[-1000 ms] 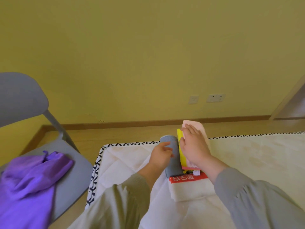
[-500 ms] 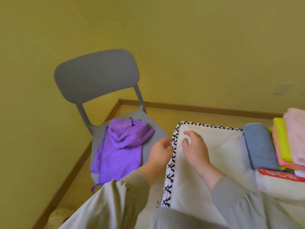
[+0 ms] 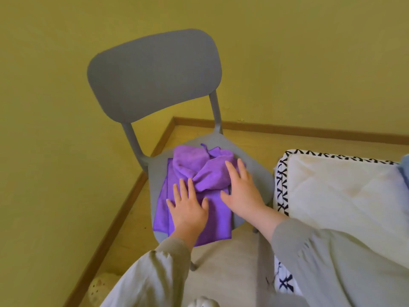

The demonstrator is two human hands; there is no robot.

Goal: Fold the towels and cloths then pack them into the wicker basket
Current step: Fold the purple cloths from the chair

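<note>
A crumpled purple cloth (image 3: 199,171) lies on the seat of a grey chair (image 3: 155,74). My left hand (image 3: 188,209) is over the cloth's near part with fingers spread and straight. To its right, my right hand (image 3: 243,196) is spread over the cloth's right side, fingers straight, reaching past the bunched middle. Neither hand grips anything. A sliver of a blue folded cloth (image 3: 405,171) shows at the right edge on the bed. A pale woven object (image 3: 99,289), possibly the basket, peeks out at the bottom left beside my sleeve.
The white mattress (image 3: 332,196) with a black-and-white patterned edge lies to the right of the chair. Yellow walls meet in a corner behind the chair, with a wooden skirting board (image 3: 124,196) along the wooden floor.
My view swung left from the folded stack on the bed to the chair. Both hands left the bed's edge and moved onto the purple cloth, opening flat.
</note>
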